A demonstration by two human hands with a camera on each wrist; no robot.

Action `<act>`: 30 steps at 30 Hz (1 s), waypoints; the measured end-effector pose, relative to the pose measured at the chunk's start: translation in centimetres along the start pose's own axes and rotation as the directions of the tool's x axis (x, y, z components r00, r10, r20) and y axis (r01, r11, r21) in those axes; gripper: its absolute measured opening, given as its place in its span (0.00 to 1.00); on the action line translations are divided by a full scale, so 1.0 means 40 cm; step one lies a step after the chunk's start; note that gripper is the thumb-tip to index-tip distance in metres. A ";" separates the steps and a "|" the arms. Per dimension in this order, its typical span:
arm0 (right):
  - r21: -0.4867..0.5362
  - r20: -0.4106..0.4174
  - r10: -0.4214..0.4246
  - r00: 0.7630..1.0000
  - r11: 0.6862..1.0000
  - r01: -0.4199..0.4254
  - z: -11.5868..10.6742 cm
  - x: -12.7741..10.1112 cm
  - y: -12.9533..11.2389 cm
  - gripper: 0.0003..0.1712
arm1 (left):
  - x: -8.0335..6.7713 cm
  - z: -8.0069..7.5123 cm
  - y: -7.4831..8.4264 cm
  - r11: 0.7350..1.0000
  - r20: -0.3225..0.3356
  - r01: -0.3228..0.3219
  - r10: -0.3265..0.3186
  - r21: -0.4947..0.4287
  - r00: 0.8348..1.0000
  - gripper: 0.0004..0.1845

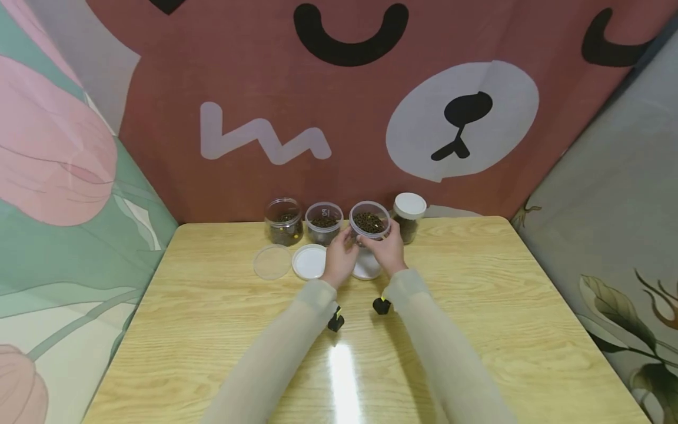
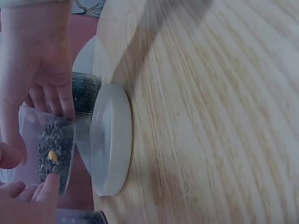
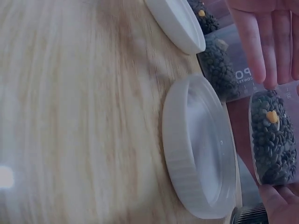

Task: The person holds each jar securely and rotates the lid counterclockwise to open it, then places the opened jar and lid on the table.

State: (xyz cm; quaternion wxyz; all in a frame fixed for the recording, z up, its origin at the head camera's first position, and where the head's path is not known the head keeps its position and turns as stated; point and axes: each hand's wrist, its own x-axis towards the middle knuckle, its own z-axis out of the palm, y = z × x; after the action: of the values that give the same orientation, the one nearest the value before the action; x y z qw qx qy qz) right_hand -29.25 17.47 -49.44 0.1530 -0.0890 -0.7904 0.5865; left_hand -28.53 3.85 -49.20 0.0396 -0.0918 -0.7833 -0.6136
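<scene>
While the clear round plastic jar of dark seeds (image 1: 369,222) at centre frame is held lifted off the pale wooden counter (image 1: 477,306) between the left hand (image 1: 339,259) and right hand (image 1: 389,250), fingers curled round it, it is best kept level above the white round lid (image 1: 366,268).

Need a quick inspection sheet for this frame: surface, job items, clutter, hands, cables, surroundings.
Surface: wooden table, pale glossy grain with a glare patch.
Job's things: open clear jar of dark beans, raised above a white lid lying on the table.
Clutter: two more open jars, one capped jar, a clear lid, a second white lid.
Grippers: left hand and right hand both hold the raised jar by its sides.
Cables: nothing seen.
Surroundings: bear-face cloth behind, floral fabric at the sides.
</scene>
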 end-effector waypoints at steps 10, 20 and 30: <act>-0.040 0.004 -0.006 1.000 0.999 0.006 0.015 0.038 0.012 0.53 | 0.007 0.005 -0.001 0.998 0.097 0.060 -0.059 -0.007 0.993 0.32; -0.111 0.020 -0.019 1.000 0.994 0.021 0.036 0.062 0.025 0.52 | 0.008 0.007 0.004 0.997 0.151 0.077 -0.078 0.015 0.985 0.33; -0.094 0.020 -0.058 0.998 0.994 0.059 0.049 0.078 0.044 0.52 | 0.021 0.005 -0.017 0.996 0.196 0.085 -0.085 0.008 0.977 0.38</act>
State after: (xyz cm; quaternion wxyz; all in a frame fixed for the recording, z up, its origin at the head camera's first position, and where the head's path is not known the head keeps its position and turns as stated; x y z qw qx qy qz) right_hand -32.92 17.23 -51.20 0.1588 -0.0679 -0.8209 0.5443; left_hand -29.47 3.95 -49.76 -0.0641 -0.1181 -0.7865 -0.6028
